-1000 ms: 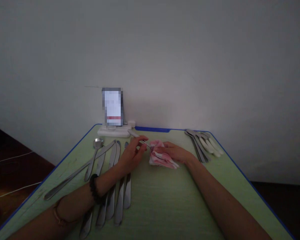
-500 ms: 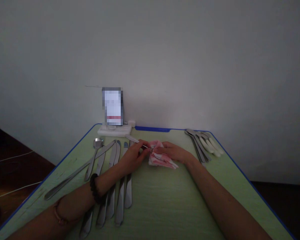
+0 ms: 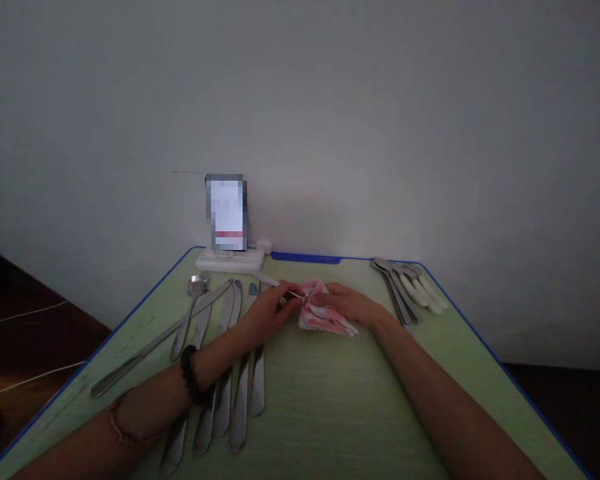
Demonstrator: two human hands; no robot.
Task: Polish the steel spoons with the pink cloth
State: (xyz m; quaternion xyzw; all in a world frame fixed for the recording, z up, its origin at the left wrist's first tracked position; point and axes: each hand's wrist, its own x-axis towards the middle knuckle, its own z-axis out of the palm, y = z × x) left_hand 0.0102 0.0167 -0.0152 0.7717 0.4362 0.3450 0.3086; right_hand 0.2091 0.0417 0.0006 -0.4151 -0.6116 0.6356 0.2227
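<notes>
The person's left hand (image 3: 270, 313) pinched a slim metal utensil (image 3: 266, 277), one end of which reached into the pink-and-white cloth (image 3: 326, 321). The right hand (image 3: 349, 305) gripped that cloth. Left of the cloth, knives (image 3: 239, 417) lay on the table (image 3: 330, 407); right of it, spoons (image 3: 391, 280); beyond it, leftward, stood a lit phone (image 3: 229, 213).

My feed shows one left hand (image 3: 266, 316) at seven o'clock, one right hand (image 3: 353, 305) at five, one cloth (image 3: 327, 320) between, one phone (image 3: 229, 212) at ten, two bracelets (image 3: 189, 377); I can't tally overlapping cutlery (image 3: 240, 407).
</notes>
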